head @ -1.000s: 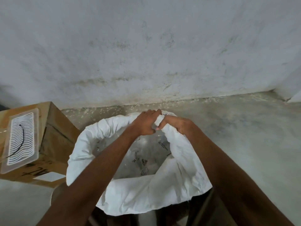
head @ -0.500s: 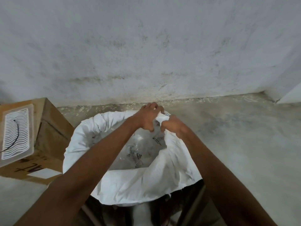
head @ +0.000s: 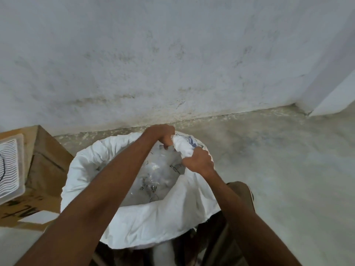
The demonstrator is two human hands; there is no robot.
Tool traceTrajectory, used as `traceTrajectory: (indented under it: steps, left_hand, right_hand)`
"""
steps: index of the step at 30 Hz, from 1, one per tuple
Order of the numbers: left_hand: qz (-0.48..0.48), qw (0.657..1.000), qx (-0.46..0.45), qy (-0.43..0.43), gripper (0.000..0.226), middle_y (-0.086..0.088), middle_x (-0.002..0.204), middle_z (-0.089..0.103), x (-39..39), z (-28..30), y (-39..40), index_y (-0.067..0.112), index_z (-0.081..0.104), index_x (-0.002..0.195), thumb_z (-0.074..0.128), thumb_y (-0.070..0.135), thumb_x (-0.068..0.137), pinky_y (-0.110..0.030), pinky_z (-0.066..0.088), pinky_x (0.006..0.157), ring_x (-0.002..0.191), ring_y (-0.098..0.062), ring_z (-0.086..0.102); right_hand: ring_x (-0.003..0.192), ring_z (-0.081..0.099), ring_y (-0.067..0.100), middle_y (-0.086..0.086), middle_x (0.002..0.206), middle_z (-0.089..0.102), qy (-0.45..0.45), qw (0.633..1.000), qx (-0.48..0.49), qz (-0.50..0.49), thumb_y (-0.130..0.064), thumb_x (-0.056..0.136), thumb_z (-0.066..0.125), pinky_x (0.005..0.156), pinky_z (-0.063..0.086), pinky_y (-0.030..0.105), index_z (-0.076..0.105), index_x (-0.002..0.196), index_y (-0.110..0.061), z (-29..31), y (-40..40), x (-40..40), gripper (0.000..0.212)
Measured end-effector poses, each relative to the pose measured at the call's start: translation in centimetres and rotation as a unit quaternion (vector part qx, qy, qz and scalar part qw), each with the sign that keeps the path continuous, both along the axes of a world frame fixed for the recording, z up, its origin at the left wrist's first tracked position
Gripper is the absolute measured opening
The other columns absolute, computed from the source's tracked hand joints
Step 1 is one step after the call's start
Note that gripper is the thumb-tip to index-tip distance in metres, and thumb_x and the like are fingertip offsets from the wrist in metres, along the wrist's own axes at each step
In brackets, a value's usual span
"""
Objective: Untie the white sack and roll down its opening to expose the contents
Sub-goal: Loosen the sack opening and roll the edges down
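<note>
Curled fingers (head: pixel 166 141) of the left hand (head: pixel 161 134) grip the far rim of the white sack (head: pixel 153 225), the thumb side tucked over the rolled cloth. At the far left, a brown cardboard box (head: pixel 48 160) stands on the floor (head: pixel 288 169) just beside the sack, with a clear ribbed plastic tray (head: pixel 9 167) lying on its top. The sack stands open in the middle, between the box and the bare floor, its mouth rolled down into a thick white cuff all round. Inside it, clear plastic packets (head: pixel 155 177) with dark markings show; what they hold cannot be told. Just right of the left hand, the right hand (head: pixel 198 162) clenches a bunched fold of the same far rim, its fingers wrapped round the cloth. Blue print shows on the cuff between the two hands. Behind everything rises a stained whitewashed wall (head: pixel 172 54).
</note>
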State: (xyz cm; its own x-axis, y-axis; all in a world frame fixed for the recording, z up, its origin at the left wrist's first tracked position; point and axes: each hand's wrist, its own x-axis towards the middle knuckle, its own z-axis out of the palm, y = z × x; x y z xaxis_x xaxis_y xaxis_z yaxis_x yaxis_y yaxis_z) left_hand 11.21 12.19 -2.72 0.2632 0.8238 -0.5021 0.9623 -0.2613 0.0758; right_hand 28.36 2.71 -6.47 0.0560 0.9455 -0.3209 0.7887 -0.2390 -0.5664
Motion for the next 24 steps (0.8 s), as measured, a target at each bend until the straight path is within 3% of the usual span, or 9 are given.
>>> traceTrajectory:
  steps: [3, 6, 10, 12, 15, 18, 20, 22, 24]
  left_hand:
    - [-0.031, 0.989, 0.095, -0.111, 0.077, -0.011, 0.114, 0.064, 1.0, 0.0, -1.2, 0.015, 0.052, 0.126, 0.090, 0.021, 0.059, -0.035, 0.050, 0.074, 0.094, -0.025, 0.059]
    - [-0.124, 0.951, 0.162, -0.234, 0.063, -0.009, 0.110, 0.058, 1.7, -0.9, -3.4, 0.012, 0.057, 0.122, 0.078, 0.015, 0.063, -0.037, 0.048, 0.077, 0.098, -0.025, 0.057]
    - [-0.097, 0.962, 0.219, -0.135, 0.037, -0.005, 0.099, 0.069, 2.8, -1.2, -3.8, 0.014, 0.064, 0.106, 0.075, 0.023, 0.072, -0.033, 0.043, 0.073, 0.096, -0.028, 0.063]
    - [-0.075, 0.975, 0.201, -0.065, 0.035, -0.008, 0.102, 0.072, 3.6, -1.0, -3.1, 0.013, 0.067, 0.106, 0.074, 0.023, 0.074, -0.034, 0.045, 0.075, 0.097, -0.031, 0.067]
    - [-0.039, 0.992, 0.109, 0.043, 0.053, -0.010, 0.110, 0.069, 4.3, -0.9, -2.0, 0.014, 0.061, 0.117, 0.079, 0.019, 0.067, -0.033, 0.044, 0.068, 0.096, -0.030, 0.068]
    - [-0.024, 0.997, 0.056, 0.043, 0.040, -0.008, 0.104, 0.072, 4.7, -0.4, -1.1, 0.016, 0.064, 0.103, 0.080, 0.014, 0.067, -0.034, 0.047, 0.063, 0.088, -0.027, 0.067]
    - [-0.025, 0.999, 0.047, -0.001, 0.023, -0.009, 0.096, 0.073, 4.8, 0.2, -0.9, 0.016, 0.064, 0.087, 0.078, 0.012, 0.069, -0.040, 0.056, 0.069, 0.089, -0.028, 0.069]
    - [-0.012, 0.996, 0.062, -0.058, 0.037, -0.012, 0.113, 0.067, 4.3, 0.4, -1.6, 0.016, 0.062, 0.111, 0.072, 0.014, 0.076, -0.040, 0.053, 0.082, 0.105, -0.031, 0.063]
    - [0.028, 0.976, 0.117, -0.180, 0.058, -0.013, 0.129, 0.054, 3.4, 0.8, -4.2, 0.020, 0.048, 0.134, 0.068, 0.019, 0.079, -0.041, 0.044, 0.094, 0.119, -0.032, 0.049]
  right_hand:
    - [0.106, 0.070, 0.033, 0.013, 0.109, 0.070, 0.159, 0.983, -0.071, -0.050, -0.015, 0.072, 0.073, 0.072, 0.049, 0.031, 0.069, 0.115, -0.004, 0.9, 1.8, -0.2, 0.045]
    - [0.101, 0.068, 0.036, 0.021, 0.106, 0.069, 0.291, 0.945, -0.131, -0.075, -0.007, 0.069, 0.069, 0.084, 0.052, 0.042, 0.071, 0.112, 0.008, 2.3, 3.5, 0.0, 0.046]
    - [0.072, 0.069, 0.030, 0.017, 0.089, 0.071, 0.416, 0.876, -0.235, -0.060, 0.003, 0.063, 0.069, 0.068, 0.055, 0.032, 0.071, 0.108, -0.001, 2.9, 2.9, 1.0, 0.045]
    - [0.078, 0.067, 0.027, 0.013, 0.093, 0.072, 0.394, 0.889, -0.228, -0.054, -0.006, 0.064, 0.077, 0.073, 0.052, 0.033, 0.072, 0.112, -0.005, 2.5, 2.3, 1.3, 0.048]
    - [0.098, 0.065, 0.019, -0.001, 0.109, 0.068, 0.229, 0.965, -0.122, -0.032, -0.035, 0.060, 0.085, 0.082, 0.050, 0.033, 0.067, 0.118, -0.014, 2.1, 1.1, 1.4, 0.064]
    - [0.113, 0.062, 0.027, 0.001, 0.123, 0.062, 0.109, 0.990, -0.071, -0.057, -0.051, 0.052, 0.074, 0.091, 0.050, 0.036, 0.058, 0.130, -0.019, 2.1, -1.0, 1.4, 0.086]
    - [0.106, 0.063, 0.027, 0.005, 0.121, 0.065, 0.190, 0.973, -0.077, -0.110, -0.038, 0.057, 0.068, 0.085, 0.053, 0.033, 0.060, 0.130, -0.013, 2.0, -1.2, 1.1, 0.077]
    - [0.096, 0.061, 0.026, 0.007, 0.113, 0.065, 0.293, 0.938, -0.094, -0.160, -0.025, 0.067, 0.066, 0.074, 0.047, 0.028, 0.061, 0.127, -0.007, 2.4, -0.9, 0.6, 0.062]
    - [0.095, 0.056, 0.023, 0.009, 0.107, 0.059, 0.355, 0.912, -0.114, -0.172, -0.022, 0.065, 0.065, 0.080, 0.043, 0.029, 0.062, 0.119, -0.006, 3.6, -0.2, 0.3, 0.057]
